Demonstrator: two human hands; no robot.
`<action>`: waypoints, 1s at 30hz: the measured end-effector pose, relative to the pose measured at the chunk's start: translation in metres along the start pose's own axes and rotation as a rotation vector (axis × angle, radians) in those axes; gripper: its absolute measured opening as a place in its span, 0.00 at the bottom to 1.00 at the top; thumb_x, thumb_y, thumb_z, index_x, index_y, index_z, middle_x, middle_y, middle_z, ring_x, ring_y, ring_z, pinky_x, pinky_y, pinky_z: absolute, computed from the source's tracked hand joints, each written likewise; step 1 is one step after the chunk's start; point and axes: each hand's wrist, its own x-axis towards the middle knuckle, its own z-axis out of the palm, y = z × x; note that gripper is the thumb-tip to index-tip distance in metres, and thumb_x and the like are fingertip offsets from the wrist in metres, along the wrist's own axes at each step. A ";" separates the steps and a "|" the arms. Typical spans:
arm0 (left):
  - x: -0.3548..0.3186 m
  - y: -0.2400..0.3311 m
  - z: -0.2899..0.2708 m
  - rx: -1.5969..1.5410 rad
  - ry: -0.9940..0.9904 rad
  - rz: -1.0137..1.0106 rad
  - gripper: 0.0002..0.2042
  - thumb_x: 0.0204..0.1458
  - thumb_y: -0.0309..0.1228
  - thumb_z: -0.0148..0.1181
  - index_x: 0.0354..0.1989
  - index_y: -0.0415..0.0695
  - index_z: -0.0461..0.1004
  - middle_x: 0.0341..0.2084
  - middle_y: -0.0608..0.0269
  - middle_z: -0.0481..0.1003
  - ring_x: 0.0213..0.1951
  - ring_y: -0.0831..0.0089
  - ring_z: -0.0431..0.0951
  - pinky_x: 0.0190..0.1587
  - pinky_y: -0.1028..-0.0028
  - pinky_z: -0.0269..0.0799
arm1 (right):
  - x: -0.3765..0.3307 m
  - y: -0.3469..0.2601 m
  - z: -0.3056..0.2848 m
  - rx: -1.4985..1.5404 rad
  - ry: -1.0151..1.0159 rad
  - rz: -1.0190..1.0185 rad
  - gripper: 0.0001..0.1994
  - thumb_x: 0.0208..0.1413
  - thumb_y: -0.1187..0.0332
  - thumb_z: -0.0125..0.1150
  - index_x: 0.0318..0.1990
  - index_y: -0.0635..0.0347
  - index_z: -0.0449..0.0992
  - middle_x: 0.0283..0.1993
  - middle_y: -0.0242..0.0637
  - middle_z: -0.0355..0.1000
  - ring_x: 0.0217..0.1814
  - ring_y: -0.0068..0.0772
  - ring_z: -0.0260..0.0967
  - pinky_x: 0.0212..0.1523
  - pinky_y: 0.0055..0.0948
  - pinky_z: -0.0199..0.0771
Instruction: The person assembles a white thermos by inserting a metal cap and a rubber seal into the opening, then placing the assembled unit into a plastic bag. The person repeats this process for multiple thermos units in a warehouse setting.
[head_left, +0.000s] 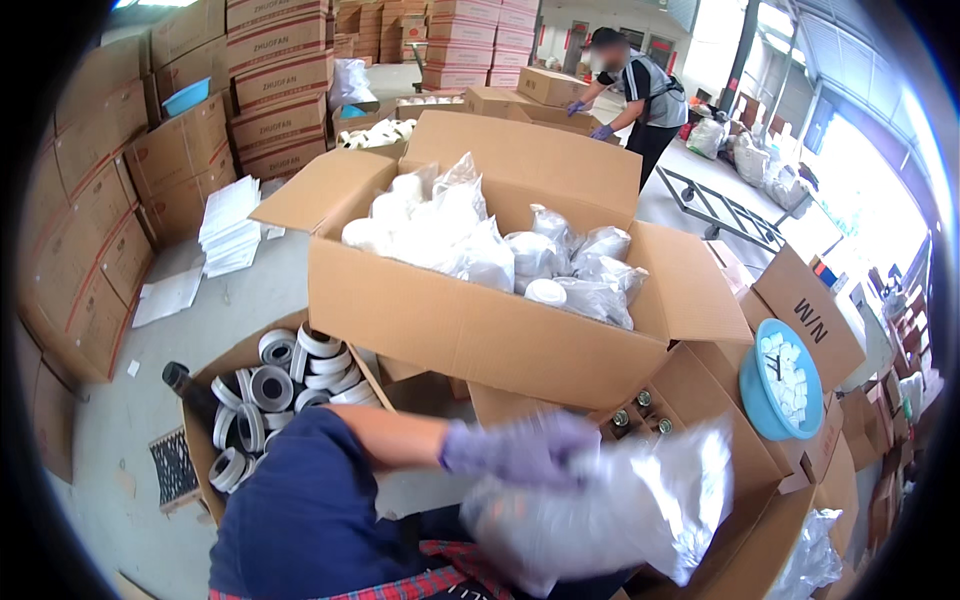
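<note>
On my far left stand tall stacks of brown cartons, a light-blue basin resting on one of them, with a pile of white sheets on the floor beside them. Nearer, still to the left, an open carton is packed with grey-and-white rings, a dark cylinder leaning at its left corner. In the middle, just beyond my arm, a large open carton holds white bagged pieces on its left and greyer plastic-wrapped pieces on its right. My gloved left hand reaches across on the near side, blurred, its fingers closed on a silvery plastic bag in front of me; I cannot tell what the bag contains. My right hand is out of sight, so I cannot tell its state. Far off, a co-worker has gloved hands at another carton. To my near right, glass vessels stand in a carton, and further right a blue basin holds small white pieces.
</note>
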 end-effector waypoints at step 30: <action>0.027 -0.354 -0.378 1.303 -0.995 -0.686 0.13 0.57 0.32 0.56 0.48 0.45 0.81 0.46 0.53 0.80 0.48 0.61 0.80 0.55 0.66 0.73 | 0.124 0.015 0.054 -0.147 0.043 0.023 0.13 0.63 0.65 0.61 0.49 0.62 0.81 0.48 0.46 0.80 0.50 0.36 0.77 0.53 0.34 0.75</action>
